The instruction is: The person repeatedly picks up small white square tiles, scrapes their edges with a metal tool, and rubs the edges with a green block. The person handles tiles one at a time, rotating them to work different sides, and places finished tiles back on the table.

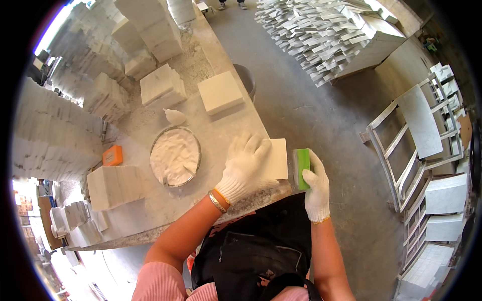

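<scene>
A square cream tile (277,158) lies at the table's right edge, its right side sticking out past the edge. My left hand (243,165), in a white knit glove, rests flat on this tile with the fingers stretched out, covering its left part. Just right of the tile, my gloved right hand (319,188) grips a green sanding block (303,168) with a grey face turned toward the tile. A narrow gap shows between block and tile. The right fingers are partly hidden behind the block.
Left of my left hand stands a round bowl of white paste (174,155). A cream tile stack (221,93), a marble tile stack (161,85) and an orange block (112,155) sit on the dusty table (140,215). A metal rack (396,145) stands right.
</scene>
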Demonstrator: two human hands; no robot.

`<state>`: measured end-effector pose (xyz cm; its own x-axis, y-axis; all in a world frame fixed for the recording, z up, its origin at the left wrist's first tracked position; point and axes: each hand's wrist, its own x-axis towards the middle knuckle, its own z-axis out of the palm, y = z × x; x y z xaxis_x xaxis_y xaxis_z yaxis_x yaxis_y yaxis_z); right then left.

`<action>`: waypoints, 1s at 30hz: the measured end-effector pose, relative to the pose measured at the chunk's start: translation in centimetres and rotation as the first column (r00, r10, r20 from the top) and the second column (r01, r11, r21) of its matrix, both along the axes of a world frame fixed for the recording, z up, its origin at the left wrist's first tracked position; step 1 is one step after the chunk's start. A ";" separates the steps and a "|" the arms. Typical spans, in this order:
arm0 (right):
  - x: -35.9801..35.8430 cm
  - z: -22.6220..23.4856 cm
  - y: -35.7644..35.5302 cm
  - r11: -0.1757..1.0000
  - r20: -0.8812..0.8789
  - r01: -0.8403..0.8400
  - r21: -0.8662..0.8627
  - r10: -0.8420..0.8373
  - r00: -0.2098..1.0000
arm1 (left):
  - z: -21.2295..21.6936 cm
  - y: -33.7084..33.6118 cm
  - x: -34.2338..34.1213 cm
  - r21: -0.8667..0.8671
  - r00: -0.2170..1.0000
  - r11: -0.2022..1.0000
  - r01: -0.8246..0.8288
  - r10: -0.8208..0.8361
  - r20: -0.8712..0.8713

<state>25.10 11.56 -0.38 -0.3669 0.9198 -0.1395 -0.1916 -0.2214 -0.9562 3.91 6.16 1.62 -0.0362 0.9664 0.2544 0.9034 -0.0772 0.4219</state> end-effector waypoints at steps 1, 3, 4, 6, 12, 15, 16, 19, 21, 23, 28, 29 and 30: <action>-0.1 0.1 -0.6 0.999 0.070 -0.010 0.050 0.006 0.998 | -0.3 0.0 0.2 0.010 1.000 1.000 -0.009 0.009 -0.001; -0.6 0.1 -1.7 0.989 0.210 -0.045 0.143 0.014 0.978 | -0.7 0.2 0.2 0.010 1.000 1.000 -0.010 0.010 0.019; -0.9 -0.4 -2.0 0.973 0.302 -0.044 0.228 -0.028 0.953 | -0.5 0.4 0.2 0.000 0.999 1.000 -0.002 0.002 0.040; -2.4 -0.5 -0.6 0.931 0.463 -0.083 0.356 -0.099 0.881 | -0.4 0.2 -0.1 -0.003 0.998 1.000 -0.001 0.002 0.057; -5.2 0.2 4.4 0.897 0.495 -0.100 0.430 -0.142 0.857 | -0.1 0.4 0.0 0.002 0.999 1.000 0.022 -0.022 0.041; -1.8 -1.3 0.8 0.758 0.538 -0.251 0.602 -0.152 0.829 | -0.6 0.1 -0.2 0.009 1.000 1.000 -0.004 0.004 0.027; -0.9 -1.0 -1.0 0.761 0.516 -0.239 0.603 -0.143 0.845 | -0.9 0.1 -0.2 0.029 1.000 1.000 -0.007 0.007 0.009; -0.8 -0.7 -1.9 0.744 0.515 -0.224 0.630 -0.183 0.838 | -0.7 0.5 -0.2 -0.003 1.000 1.000 0.008 -0.008 -0.001; -3.3 -0.7 1.2 0.728 0.555 -0.231 0.645 -0.239 0.797 | -0.5 0.5 -0.2 -0.005 1.000 1.000 0.019 -0.019 -0.012; -5.9 -0.1 4.9 0.795 0.543 -0.171 0.582 -0.223 0.810 | -0.6 0.6 -0.3 0.049 0.999 0.998 0.029 -0.028 -0.035; -3.3 -0.5 2.5 0.762 0.539 -0.235 0.603 -0.172 0.825 | -0.3 0.3 -0.1 0.075 1.000 0.997 0.023 -0.023 0.000; -1.8 -1.2 0.7 0.724 0.547 -0.270 0.635 -0.175 0.819 | -0.6 0.5 -0.2 0.087 1.000 0.996 0.010 -0.009 -0.006; -0.9 -1.1 -1.1 0.745 0.530 -0.252 0.617 -0.157 0.833 | -0.8 0.5 -0.3 0.083 1.000 0.997 0.004 -0.003 -0.004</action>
